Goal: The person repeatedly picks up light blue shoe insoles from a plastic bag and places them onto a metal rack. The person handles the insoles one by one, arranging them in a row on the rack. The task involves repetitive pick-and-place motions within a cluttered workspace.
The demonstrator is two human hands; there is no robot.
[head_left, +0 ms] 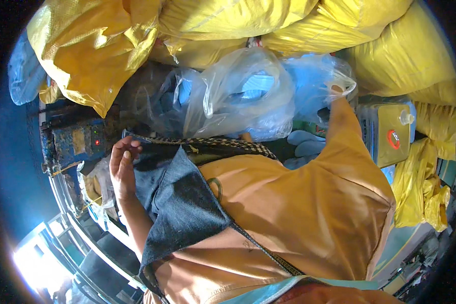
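My right arm reaches forward to a clear plastic bag (309, 93) with light blue items inside. Only a little of my right hand (336, 89) shows at the bag's bunched white edge. Its fingers are hidden by the plastic. To the left, a larger clear plastic bag (223, 93) lies crumpled over more blue things. My left hand (124, 158) is raised at the left, fingers loosely bent and apart, with nothing seen in it. Beside it are a dark denim apron (180, 202), folded over on my front, and a black-and-tan checked strip (213, 145).
Big full yellow sacks (213, 20) are piled along the far side. A metal tin (385, 134) with a white cap stands at the right, near a crumpled yellow sack (415, 187). At the left is a worn machine box (76, 142) with small lights. Blue-grey slippers (309, 144) lie below.
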